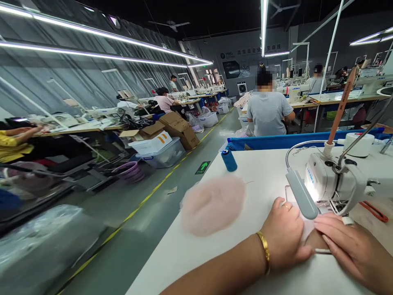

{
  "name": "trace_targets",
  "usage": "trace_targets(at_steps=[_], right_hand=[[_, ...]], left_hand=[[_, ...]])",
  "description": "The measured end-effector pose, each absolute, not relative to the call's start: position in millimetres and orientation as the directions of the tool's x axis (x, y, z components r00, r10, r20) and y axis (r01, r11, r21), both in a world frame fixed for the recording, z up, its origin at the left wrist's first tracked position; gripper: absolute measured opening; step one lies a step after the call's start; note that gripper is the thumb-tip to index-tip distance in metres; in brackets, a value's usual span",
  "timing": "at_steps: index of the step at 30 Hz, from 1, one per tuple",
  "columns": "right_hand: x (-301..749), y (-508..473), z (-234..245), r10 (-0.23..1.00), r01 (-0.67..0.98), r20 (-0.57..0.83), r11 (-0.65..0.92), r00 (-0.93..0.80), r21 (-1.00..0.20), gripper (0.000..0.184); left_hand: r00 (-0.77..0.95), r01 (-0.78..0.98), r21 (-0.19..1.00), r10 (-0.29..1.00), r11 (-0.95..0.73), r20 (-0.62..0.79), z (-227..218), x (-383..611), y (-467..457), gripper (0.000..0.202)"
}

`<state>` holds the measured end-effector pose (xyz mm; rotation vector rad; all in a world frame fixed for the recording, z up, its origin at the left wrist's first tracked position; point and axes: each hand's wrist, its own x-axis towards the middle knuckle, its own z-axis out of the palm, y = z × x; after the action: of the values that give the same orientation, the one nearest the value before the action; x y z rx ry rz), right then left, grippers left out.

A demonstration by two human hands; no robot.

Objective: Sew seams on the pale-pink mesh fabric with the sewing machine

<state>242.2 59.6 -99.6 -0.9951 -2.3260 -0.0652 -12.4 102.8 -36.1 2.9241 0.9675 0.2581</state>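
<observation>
A white sewing machine (327, 178) stands at the right of the white table, its grey lamp (302, 194) angled over the needle area. Sheer pale pink fabric (308, 229) runs under the machine's foot. My left hand (284, 233) presses and grips this fabric from the left, fingers curled, with a ring and a gold bracelet showing. Close by, my right hand (346, 246) holds the fabric at the front of the foot, its fingers together. Both hands cover much of the cloth. A loose round heap of the same sheer pink fabric (213, 205) lies left of my hands.
A blue thread spool (229, 160) stands near the table's far edge. Orange-handled snips (373, 211) lie right of the machine, and a white thread cone (358, 144) sits behind it. A person (269, 112) in grey sits ahead; boxes (178, 127) line the aisle.
</observation>
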Motion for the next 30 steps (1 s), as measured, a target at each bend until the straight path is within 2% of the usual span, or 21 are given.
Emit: trace_targets(at_steps=[3,6,9,13,20,30], right_hand=[[234.0,56.9,-90.3,0.656,0.629,0.502,0.735,-0.564,-0.254,0.046],[228.9,56.3,-83.4,0.724,0.643,0.361,0.689,-0.589,-0.333,0.034],[229.9,56.7,-80.9,0.739,0.668,0.319,0.673,-0.593,-0.316,0.029],[235.3,56.9,-81.1,0.705,0.673,0.377,0.700,-0.600,-0.238,0.032],[240.2,57.5,-81.3,0.723,0.710,0.382,0.673,-0.575,-0.205,0.026],[243.7,59.8,-89.9,0.776,0.793,0.359,0.594,-0.519,-0.138,0.035]], left_hand=[[0.880,0.437,0.306,0.472,-0.846,0.049,-29.8,-17.4,95.8,0.044],[0.899,0.346,0.452,0.429,-0.822,0.092,-30.6,-20.9,97.0,0.025],[0.836,0.429,0.390,0.522,-0.814,0.169,-39.5,-21.3,103.7,0.008],[0.821,0.462,0.266,0.521,-0.846,0.233,-53.2,-19.1,109.2,0.014],[0.846,0.425,0.298,0.492,-0.855,0.206,-55.6,-16.8,97.8,0.005],[0.803,0.464,0.257,0.525,-0.847,0.282,-63.0,-13.0,93.4,0.009]])
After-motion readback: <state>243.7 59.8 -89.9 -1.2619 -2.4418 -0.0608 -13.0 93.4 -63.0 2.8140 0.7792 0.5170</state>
